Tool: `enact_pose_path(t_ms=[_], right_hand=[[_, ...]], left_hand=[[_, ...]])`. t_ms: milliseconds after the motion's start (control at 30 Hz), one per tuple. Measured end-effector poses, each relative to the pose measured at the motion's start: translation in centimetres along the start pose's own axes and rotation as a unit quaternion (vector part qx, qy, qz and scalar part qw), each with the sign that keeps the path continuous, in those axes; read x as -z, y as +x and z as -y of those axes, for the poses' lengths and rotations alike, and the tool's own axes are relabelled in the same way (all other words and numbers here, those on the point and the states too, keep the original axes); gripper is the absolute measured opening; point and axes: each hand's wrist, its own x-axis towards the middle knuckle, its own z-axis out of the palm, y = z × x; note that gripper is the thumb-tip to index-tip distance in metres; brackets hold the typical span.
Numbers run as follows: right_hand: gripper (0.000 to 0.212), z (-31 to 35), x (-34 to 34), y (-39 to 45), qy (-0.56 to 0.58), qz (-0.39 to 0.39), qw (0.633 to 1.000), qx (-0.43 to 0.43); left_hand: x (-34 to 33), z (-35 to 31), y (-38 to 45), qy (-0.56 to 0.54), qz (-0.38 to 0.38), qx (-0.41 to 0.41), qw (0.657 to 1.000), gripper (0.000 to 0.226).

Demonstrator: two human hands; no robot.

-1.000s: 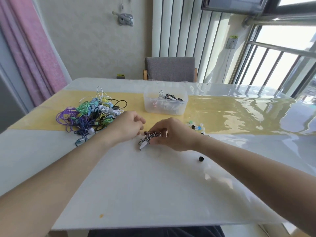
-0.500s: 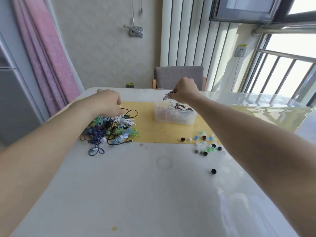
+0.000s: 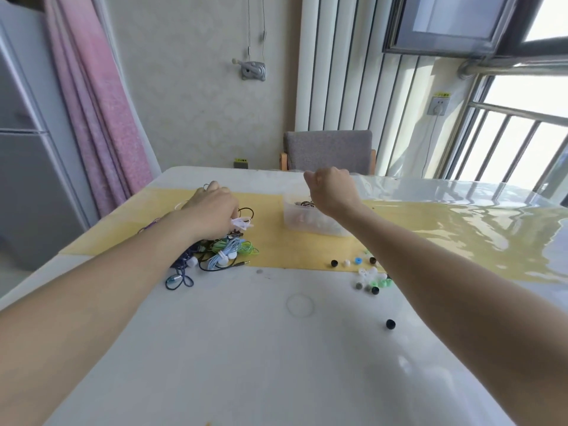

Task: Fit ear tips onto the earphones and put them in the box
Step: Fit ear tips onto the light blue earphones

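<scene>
Partly hidden box (image 3: pixel 310 221) behind right forearm (image 3: pixel 430 269)

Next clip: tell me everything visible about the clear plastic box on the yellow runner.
The plastic box is a small, translucent, open-topped tub with rounded corners, no lid in view. It stands upright on the yellow runner, right of the earphone pile and beyond the loose ear tips. Dark coiled earphones show at its rim, and more blurred contents show through its wall. The right hand hovers above it with curled fingers, and the forearm hides its right end. Nothing visibly touches it from outside.
</scene>
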Motion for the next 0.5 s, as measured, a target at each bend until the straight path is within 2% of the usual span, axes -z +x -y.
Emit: enact_pose_path(t_ms=[100, 200, 300, 400, 467, 500], right_hand=[[0.033, 0.1, 1.0, -1.1, 0.064, -0.073, 0.991, 0.090], [0.018, 1.5, 2.1, -3.4, 0.156, -0.050, 0.980, 0.112], [0.016, 2.3, 2.0, -5.0, 0.236, 0.003, 0.968, 0.089], [0.042, 2.5, 1.9, -5.9, 0.330, 0.114, 0.937, 0.023], [0.056, 2.8, 1.5, -6.6, 0.362, 0.178, 0.915, -0.007], [0.055, 2.8, 1.2, -6.8, 0.368, 0.187, 0.911, -0.013]], left_hand=[[0.8, 0.3, 0.1, -0.132, -0.065, 0.035, 0.988, 0.023], [2.0, -0.1, -0.1, -0.267, -0.137, 0.047, 0.953, 0.023], [2.7, -1.3, -0.2, -0.362, -0.186, 0.038, 0.913, 0.014], [3.3, -3.0, -0.2, -0.521, -0.189, 0.028, 0.832, 0.016], [3.7, -4.3, -0.3, -0.629, -0.170, 0.026, 0.758, 0.022], [3.9, -5.0, -0.4, -0.681, -0.155, 0.025, 0.716, 0.024]])
